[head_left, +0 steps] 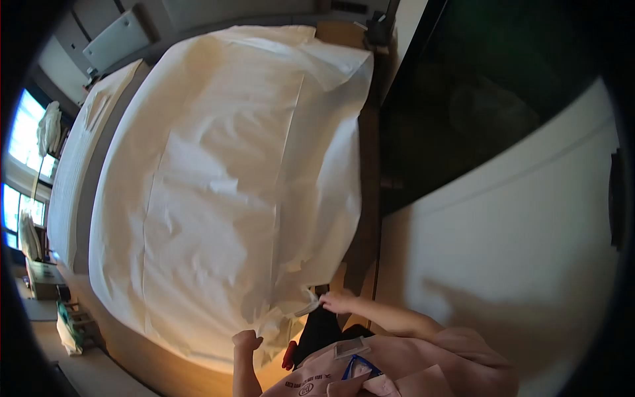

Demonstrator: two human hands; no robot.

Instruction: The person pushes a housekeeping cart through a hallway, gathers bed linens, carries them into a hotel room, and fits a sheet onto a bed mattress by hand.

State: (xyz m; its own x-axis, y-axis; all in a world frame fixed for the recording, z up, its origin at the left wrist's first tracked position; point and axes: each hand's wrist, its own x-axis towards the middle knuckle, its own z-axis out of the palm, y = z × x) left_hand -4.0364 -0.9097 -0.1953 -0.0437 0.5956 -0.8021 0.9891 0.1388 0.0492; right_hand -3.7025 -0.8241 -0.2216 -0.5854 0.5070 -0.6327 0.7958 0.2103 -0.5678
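Observation:
A large white bed sheet point(218, 172) lies spread over the bed, with crease lines along its length and wrinkles across the middle. At its near edge, my left hand point(247, 339) is closed, fingers wrapped around the fabric at the sheet's bottom. My right hand point(337, 302) is closed too, gripping the sheet's near right corner, where the cloth is bunched. On the right side the sheet hangs loosely over the bed's edge. The exact folds inside both hands are hidden by my fingers.
Another bed point(99, 132) with white bedding stands to the left, past a narrow gap. A white wall point(496, 258) and a dark glass panel point(476, 99) are on the right. A bag point(68, 331) stands at the lower left. A nightstand point(340, 34) is at the far end.

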